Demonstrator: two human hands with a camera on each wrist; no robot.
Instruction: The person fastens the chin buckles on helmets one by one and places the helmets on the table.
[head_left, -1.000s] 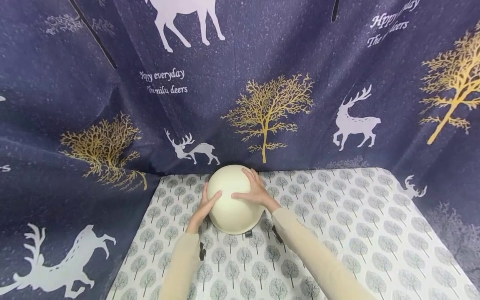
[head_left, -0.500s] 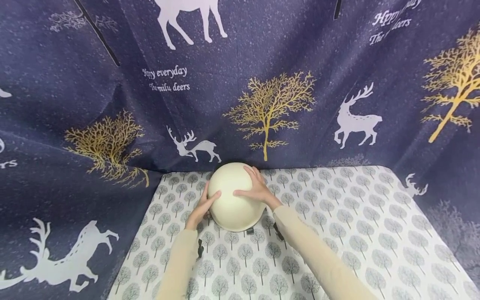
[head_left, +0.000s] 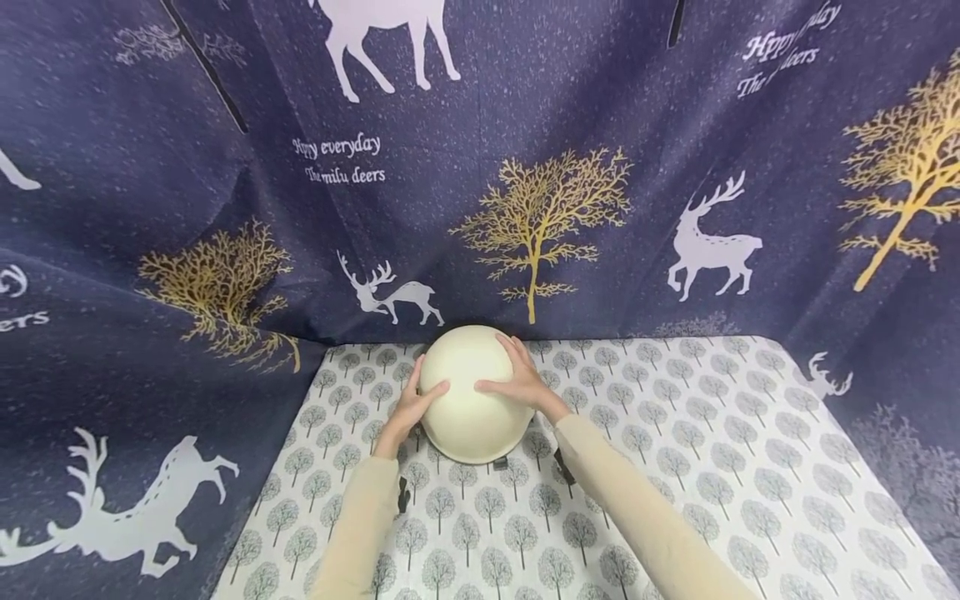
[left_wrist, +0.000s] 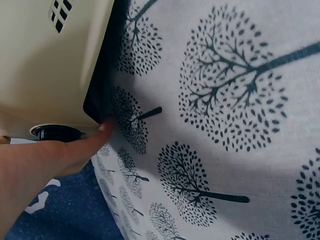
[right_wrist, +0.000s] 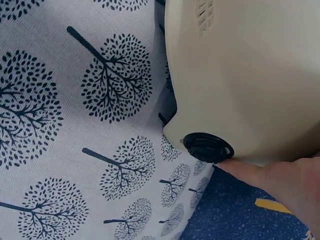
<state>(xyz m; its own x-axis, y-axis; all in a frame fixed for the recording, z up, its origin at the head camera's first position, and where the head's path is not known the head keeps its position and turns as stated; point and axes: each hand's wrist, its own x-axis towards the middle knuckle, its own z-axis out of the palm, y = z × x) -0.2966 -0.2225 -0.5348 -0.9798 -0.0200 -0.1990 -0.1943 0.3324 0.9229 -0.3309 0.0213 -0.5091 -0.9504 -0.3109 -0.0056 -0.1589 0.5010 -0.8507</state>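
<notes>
A smooth cream helmet (head_left: pixel 474 417) sits near the back edge of the table, its rounded shell facing up. My left hand (head_left: pixel 408 407) holds its left side, the thumb lying on the shell. On the opposite side my right hand (head_left: pixel 523 385) grips it, thumb on the shell and fingers spread around the curve. In the left wrist view a finger reaches along the lower edge, beside a round black side fitting (left_wrist: pixel 57 132). Another black fitting (right_wrist: pixel 207 146) shows in the right wrist view, with a fingertip touching it. Slotted vents (right_wrist: pixel 204 15) mark the shell. The helmet's inside is hidden.
A white cloth with grey tree prints (head_left: pixel 660 467) covers the table. Behind it hangs a dark blue curtain (head_left: pixel 450 208) with deer and golden trees, close to the helmet's back. A small black piece (head_left: pixel 501 463) shows at the helmet's near rim.
The head view has shifted slightly. Both hands stay on the helmet's sides, and the helmet remains in nearly the same place on the cloth.
</notes>
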